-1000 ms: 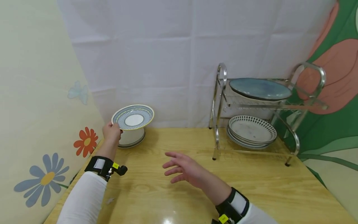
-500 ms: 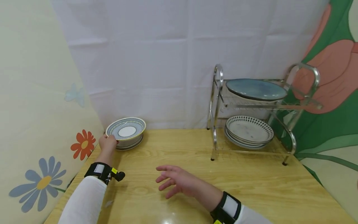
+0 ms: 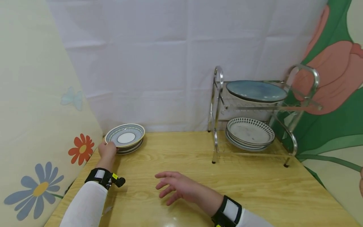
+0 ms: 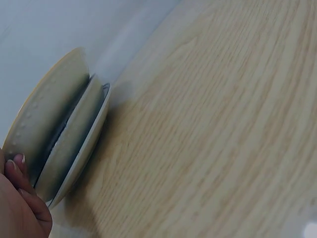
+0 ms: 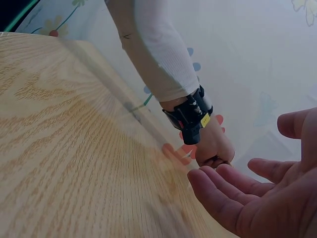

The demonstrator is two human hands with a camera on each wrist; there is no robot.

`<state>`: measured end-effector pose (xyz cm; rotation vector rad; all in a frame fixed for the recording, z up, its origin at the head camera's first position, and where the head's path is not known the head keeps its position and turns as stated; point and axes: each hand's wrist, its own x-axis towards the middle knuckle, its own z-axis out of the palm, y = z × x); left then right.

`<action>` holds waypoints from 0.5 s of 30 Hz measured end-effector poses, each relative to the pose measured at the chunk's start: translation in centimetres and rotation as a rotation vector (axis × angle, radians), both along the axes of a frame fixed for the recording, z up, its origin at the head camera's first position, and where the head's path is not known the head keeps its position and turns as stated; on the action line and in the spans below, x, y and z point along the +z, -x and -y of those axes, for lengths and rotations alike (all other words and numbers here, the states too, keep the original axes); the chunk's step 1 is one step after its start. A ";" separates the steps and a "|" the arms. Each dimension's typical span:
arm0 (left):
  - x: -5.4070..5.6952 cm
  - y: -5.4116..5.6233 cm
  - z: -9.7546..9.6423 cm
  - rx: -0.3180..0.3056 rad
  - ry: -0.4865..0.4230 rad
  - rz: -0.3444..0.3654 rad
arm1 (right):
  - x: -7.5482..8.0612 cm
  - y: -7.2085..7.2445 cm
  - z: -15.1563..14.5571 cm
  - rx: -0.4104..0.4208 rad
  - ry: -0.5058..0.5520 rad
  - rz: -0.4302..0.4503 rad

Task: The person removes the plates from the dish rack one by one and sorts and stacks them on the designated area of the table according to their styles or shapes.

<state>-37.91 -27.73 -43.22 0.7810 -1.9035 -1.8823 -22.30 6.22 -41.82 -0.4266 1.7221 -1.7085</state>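
At the table's back left corner, my left hand (image 3: 107, 150) grips the near left rim of a patterned plate (image 3: 126, 137) with blue stripes and a yellow edge. Below it lies a small stack of plates (image 3: 131, 149), seen edge-on as pale plates (image 4: 74, 144) in the left wrist view. The held plate (image 4: 49, 106) sits right over the stack, its fingers curled under the rim. My right hand (image 3: 177, 188) hovers over the middle of the table, fingers spread and holding nothing; its fingers (image 5: 218, 198) also show in the right wrist view.
A two-tier chrome dish rack (image 3: 216, 110) stands at the back right. Its upper shelf bears a blue oval plate (image 3: 256, 90), its lower shelf a stack of dotted-rim plates (image 3: 250, 132). A white cloth (image 3: 147, 63) hangs behind the wooden table (image 3: 170, 151).
My left hand has lowered the patterned plate from above the stack down onto or close over it. My right hand has drifted slightly down and left, and the view has shifted a little.
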 end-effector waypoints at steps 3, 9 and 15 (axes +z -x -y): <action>-0.3 0.0 0.3 0.006 0.012 0.023 | 0.0 -0.1 0.1 0.008 -0.004 0.002; -0.9 0.1 0.7 0.005 0.069 0.082 | 0.0 -0.2 0.0 0.011 -0.005 0.003; -1.1 0.1 0.6 0.009 0.089 0.091 | 0.1 -0.2 0.1 0.011 -0.008 0.003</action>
